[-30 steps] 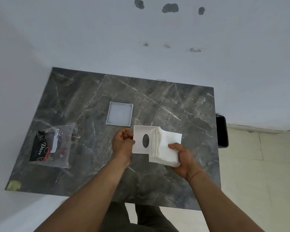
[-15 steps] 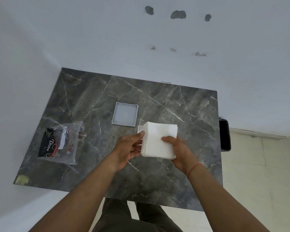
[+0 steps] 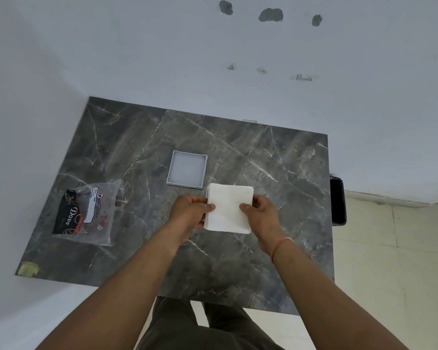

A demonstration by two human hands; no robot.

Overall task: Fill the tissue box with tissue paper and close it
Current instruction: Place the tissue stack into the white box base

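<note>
A square stack of white tissue paper [image 3: 229,208] lies flat over the white tissue box, of which only a thin edge [image 3: 207,195] shows at the stack's left side. My left hand [image 3: 191,210] grips the left edge of the stack and box, thumb on top. My right hand [image 3: 262,213] holds the right edge, thumb on the paper. The box's shallow white lid [image 3: 187,171] lies open side up on the dark marble table [image 3: 276,173], just behind and left of the stack.
A clear plastic bag with a black "Dove" label [image 3: 85,213] lies at the table's left. A black object [image 3: 338,200] stands beyond the table's right edge. White walls close in behind and on the left; tiled floor is at right.
The box piece with the oval hole stood tilted beside the stack; the stack and box were turned flat, tissue on top, and both hands now press at its sides.
</note>
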